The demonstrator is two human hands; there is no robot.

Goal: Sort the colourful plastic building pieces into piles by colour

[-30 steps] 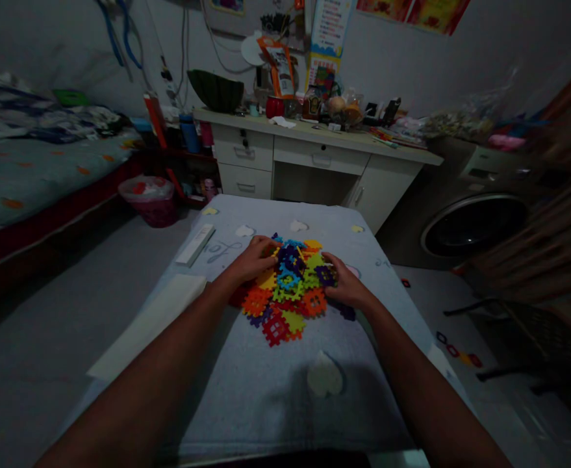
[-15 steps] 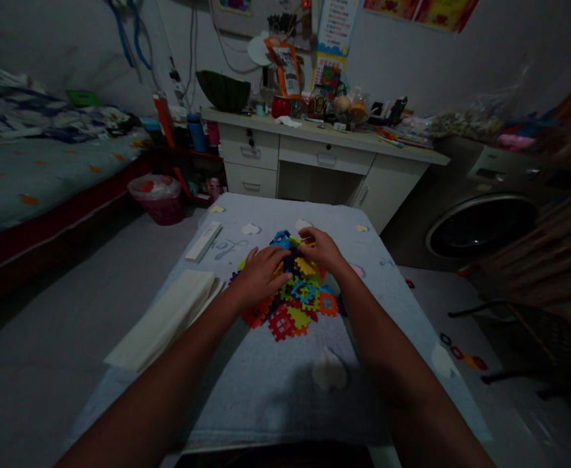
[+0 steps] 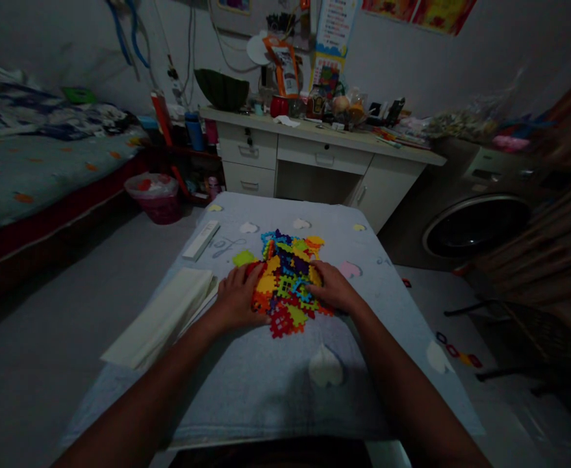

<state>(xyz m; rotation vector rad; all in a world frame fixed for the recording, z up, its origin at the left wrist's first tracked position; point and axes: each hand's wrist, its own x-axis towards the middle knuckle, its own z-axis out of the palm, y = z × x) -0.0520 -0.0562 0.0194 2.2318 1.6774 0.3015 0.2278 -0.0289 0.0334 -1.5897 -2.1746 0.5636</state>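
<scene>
A pile of colourful plastic interlocking building pieces (image 3: 285,284) with notched edges lies on the cloth-covered table (image 3: 285,396). Against the pile's left side rests my left hand (image 3: 239,299), thumb apart from the fingers, touching the outer pieces. My right hand (image 3: 334,287) curves around the right side, its fingertips on the pieces and its thumb apart. Neither hand grips a piece that I can see. Nearest me in the heap is a red window-shaped piece (image 3: 281,322); a lime-green piece (image 3: 243,258) lies at the far left edge.
A white remote control (image 3: 201,240) and a folded cream-coloured cloth or paper (image 3: 161,318) lie along the table's left side. Beyond stands a cluttered white desk (image 3: 324,156), with a washing machine (image 3: 475,221) to the right. A pink waste bin (image 3: 156,201) stands left on the floor.
Both hands have come off the top of the pile, the left moving left and toward me, the right down along the right side. More of the pieces now shows between them.
</scene>
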